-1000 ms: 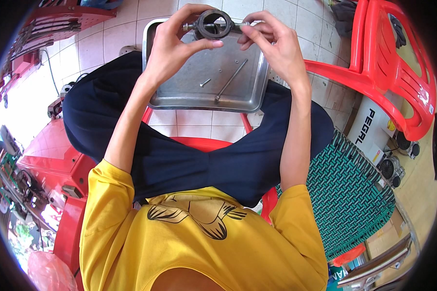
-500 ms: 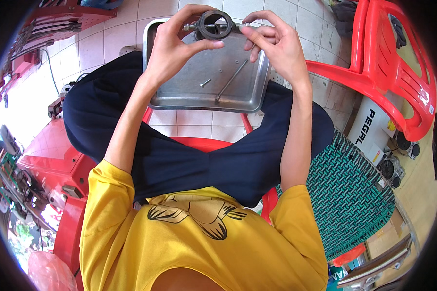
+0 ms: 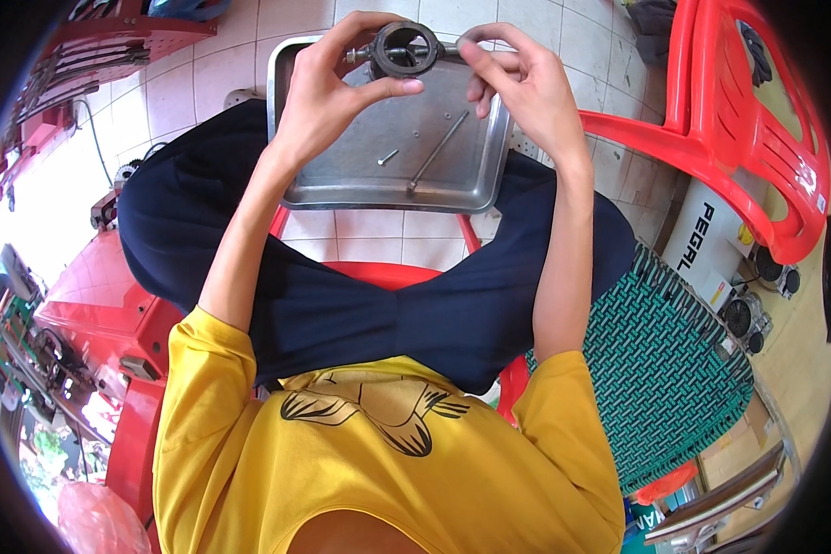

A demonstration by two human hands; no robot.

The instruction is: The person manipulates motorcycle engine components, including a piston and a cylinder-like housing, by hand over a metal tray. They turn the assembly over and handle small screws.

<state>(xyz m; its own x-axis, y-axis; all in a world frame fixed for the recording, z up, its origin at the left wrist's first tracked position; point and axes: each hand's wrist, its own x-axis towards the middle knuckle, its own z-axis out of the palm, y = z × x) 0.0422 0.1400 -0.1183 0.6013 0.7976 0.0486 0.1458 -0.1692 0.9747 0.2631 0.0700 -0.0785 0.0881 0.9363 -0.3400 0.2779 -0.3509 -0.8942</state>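
Above the tray's far edge, my left hand (image 3: pixel 337 78) grips a dark ring-shaped metal part (image 3: pixel 434 48), its round opening facing up toward me. A bolt or threaded rod (image 3: pixel 356 55) crosses the ring and sticks out on both sides. At the right end, the thumb and forefinger of my right hand (image 3: pixel 517 78) are closed around the rod, covering its tip; the other fingers curl beneath. Below both hands lies a shallow metal tray (image 3: pixel 342 185). In it are a short bolt (image 3: pixel 388 158), a long bolt (image 3: pixel 439 152) and small nuts or washers (image 3: pixel 415 134).
The tray rests near my knees, above a red stool (image 3: pixel 379 271). To the right stand a red plastic chair (image 3: pixel 702 111), a green woven seat (image 3: pixel 665 369) and a white cylinder (image 3: pixel 706 240). Red metal equipment (image 3: pixel 102 295) sits at the left. The floor is tiled (image 3: pixel 222 74).
My right thumb and forefinger have shifted a little and now hide the rod's silvery end. The ring has tilted slightly in my left hand. The tray appears marginally farther left.
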